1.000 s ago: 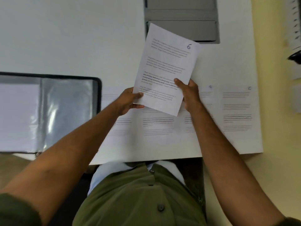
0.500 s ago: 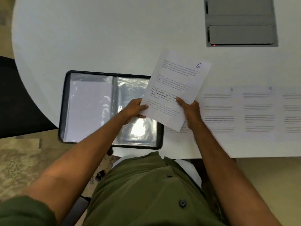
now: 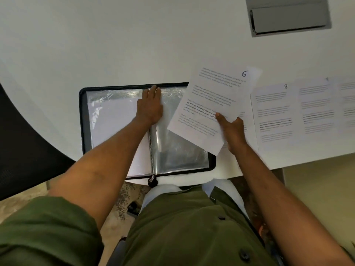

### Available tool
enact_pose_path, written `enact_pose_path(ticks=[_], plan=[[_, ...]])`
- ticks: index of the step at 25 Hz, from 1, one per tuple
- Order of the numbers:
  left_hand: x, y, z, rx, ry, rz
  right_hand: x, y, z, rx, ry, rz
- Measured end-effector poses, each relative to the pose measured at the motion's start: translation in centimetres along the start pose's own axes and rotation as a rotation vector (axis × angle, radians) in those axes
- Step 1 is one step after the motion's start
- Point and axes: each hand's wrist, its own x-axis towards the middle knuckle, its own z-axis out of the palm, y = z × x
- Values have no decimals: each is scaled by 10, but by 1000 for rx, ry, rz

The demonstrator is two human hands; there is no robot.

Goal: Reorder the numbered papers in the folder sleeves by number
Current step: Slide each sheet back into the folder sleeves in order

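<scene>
folder (image 3: 119, 120) lies open on the white table (image 3: 96, 45), near its front edge. left hand (image 3: 150, 108) flat on the folder's spine, fingers straight, gripping nothing. right hand (image 3: 233, 129) pinches paper 6 (image 3: 209, 104) by its lower edge, sheet tilted, overlapping the folder's right sleeve (image 3: 178, 150). papers 8 (image 3: 274, 114) and 9 (image 3: 317, 104) lie flat right of the folder

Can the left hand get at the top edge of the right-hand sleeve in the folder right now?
Probably yes: the left hand lies flat by the folder spine, and the sleeve top beside it looks uncovered; paper 6 overlaps only its right part.
</scene>
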Motion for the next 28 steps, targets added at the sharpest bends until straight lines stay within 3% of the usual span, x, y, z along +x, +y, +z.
enact_pose_path(ticks=[3,10,19,28], plan=[[-5,1,24,123,69,38,6,-5,-4,-10,39,6],[-5,-7,18,66,255,122,36,-26,12,-2,29,8],[26,-8,-13,6,49,414,112,-81,53,176,80,3],[44,15,-31,-167,40,309,164,-95,66,237,17,22]])
